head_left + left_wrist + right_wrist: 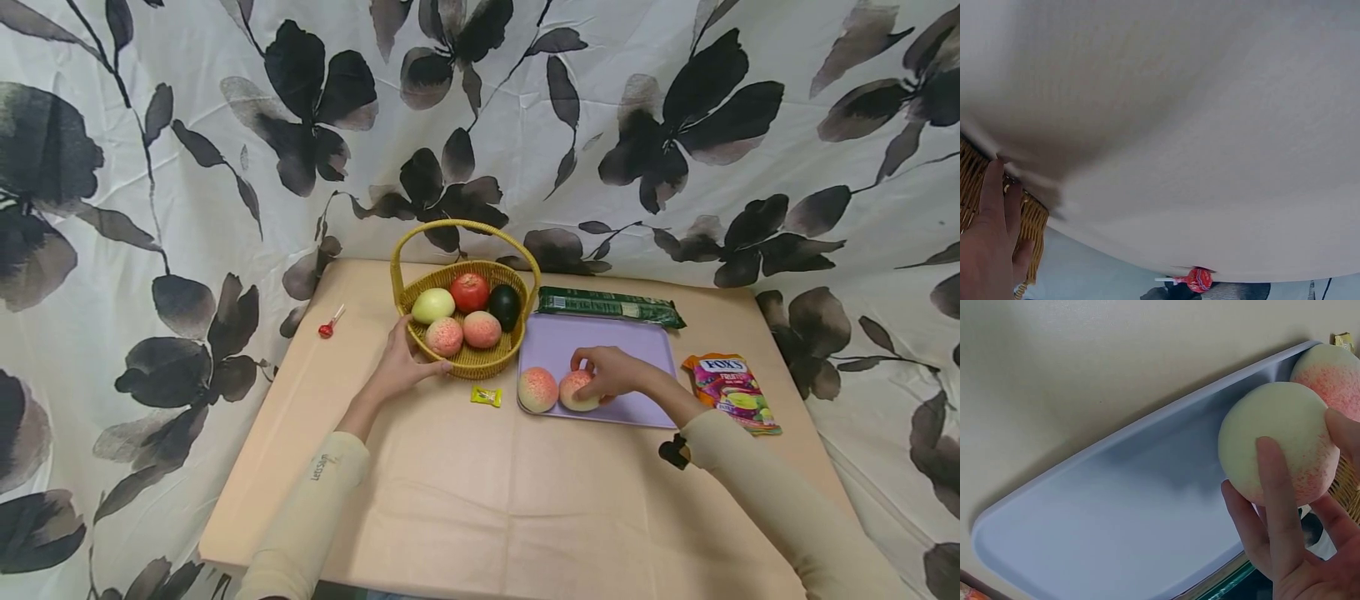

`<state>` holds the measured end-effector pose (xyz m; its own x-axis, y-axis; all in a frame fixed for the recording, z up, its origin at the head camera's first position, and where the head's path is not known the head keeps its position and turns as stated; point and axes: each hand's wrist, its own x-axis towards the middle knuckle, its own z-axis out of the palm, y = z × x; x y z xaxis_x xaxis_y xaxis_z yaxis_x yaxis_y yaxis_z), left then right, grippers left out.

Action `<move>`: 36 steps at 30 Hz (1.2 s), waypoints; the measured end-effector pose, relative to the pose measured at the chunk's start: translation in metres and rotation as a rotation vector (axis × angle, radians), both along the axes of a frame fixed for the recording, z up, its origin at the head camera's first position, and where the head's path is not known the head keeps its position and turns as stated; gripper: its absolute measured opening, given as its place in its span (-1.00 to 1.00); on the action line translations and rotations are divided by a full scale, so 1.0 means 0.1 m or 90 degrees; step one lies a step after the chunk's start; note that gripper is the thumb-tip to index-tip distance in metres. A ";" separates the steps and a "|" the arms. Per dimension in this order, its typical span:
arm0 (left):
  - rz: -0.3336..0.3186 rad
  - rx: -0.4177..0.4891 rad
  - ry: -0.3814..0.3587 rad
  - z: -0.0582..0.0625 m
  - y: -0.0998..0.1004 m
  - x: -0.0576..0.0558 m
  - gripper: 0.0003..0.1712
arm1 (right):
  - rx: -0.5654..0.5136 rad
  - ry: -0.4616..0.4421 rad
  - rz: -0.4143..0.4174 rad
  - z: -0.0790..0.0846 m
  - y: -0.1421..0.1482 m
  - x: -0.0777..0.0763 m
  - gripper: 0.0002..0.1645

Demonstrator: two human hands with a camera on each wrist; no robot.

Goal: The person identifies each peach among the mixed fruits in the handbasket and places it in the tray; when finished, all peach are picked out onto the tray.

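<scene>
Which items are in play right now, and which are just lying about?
Likely in play:
- peach held by the right hand
- other peach beside it
- purple tray under both
- basket, touched by the left hand, and the produce inside

Likely just lying about:
- red lollipop
- yellow candy
- green packet
- Fox's bag

My pale peach table (480, 492) carries a yellow basket (474, 362), with a red lollipop (326, 331) to its left and a small yellow candy (486, 397) just in front. Right of the basket I see a lilac tray (562, 337), a long green packet (611, 306) along its far side and a Fox's bag (731, 390) near its right edge.
</scene>
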<state>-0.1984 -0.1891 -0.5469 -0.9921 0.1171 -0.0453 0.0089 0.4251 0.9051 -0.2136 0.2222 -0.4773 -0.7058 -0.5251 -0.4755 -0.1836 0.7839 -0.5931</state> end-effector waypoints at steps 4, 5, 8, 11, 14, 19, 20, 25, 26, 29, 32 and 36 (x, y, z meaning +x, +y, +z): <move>0.001 -0.011 0.002 0.01 0.00 0.00 0.50 | 0.000 -0.017 -0.009 0.03 -0.03 0.01 -0.47; 0.000 -0.013 0.003 0.01 0.00 0.00 0.50 | 0.002 -0.022 -0.012 0.03 -0.04 0.01 -0.48; -0.002 -0.014 0.004 0.01 0.00 0.00 0.49 | 0.003 -0.040 -0.015 0.04 -0.05 0.02 -0.48; -0.002 -0.011 0.006 0.01 0.01 -0.01 0.48 | 0.000 -0.056 -0.021 0.04 -0.06 0.02 -0.48; -0.001 -0.014 0.003 0.01 0.00 -0.01 0.49 | -0.004 -0.068 -0.028 0.04 -0.06 0.02 -0.48; 0.004 -0.018 0.000 0.02 0.00 0.00 0.50 | -0.006 -0.076 -0.026 0.01 -0.05 0.01 -0.46; 0.004 -0.017 0.001 0.03 0.00 0.00 0.51 | -0.006 -0.078 -0.027 0.01 -0.05 0.01 -0.45; 0.003 -0.016 0.003 0.01 0.00 0.00 0.51 | -0.002 -0.084 -0.020 -0.01 -0.05 0.01 -0.43; 0.003 -0.016 0.002 0.01 0.00 0.00 0.51 | 0.001 -0.082 -0.015 -0.01 -0.05 0.02 -0.42; 0.004 -0.014 0.000 -0.01 -0.01 0.00 0.49 | 0.009 -0.074 -0.004 -0.01 -0.05 0.02 -0.40; 0.002 -0.011 -0.001 -0.01 0.00 0.00 0.49 | 0.014 -0.062 0.004 -0.03 -0.05 0.02 -0.40; 0.003 -0.009 -0.001 -0.01 0.00 0.01 0.49 | 0.014 -0.054 0.008 -0.05 -0.05 0.02 -0.40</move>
<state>-0.1977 -0.1893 -0.5475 -0.9926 0.1111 -0.0486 0.0051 0.4384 0.8988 -0.2118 0.2168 -0.4821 -0.6564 -0.5224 -0.5442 -0.1435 0.7947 -0.5898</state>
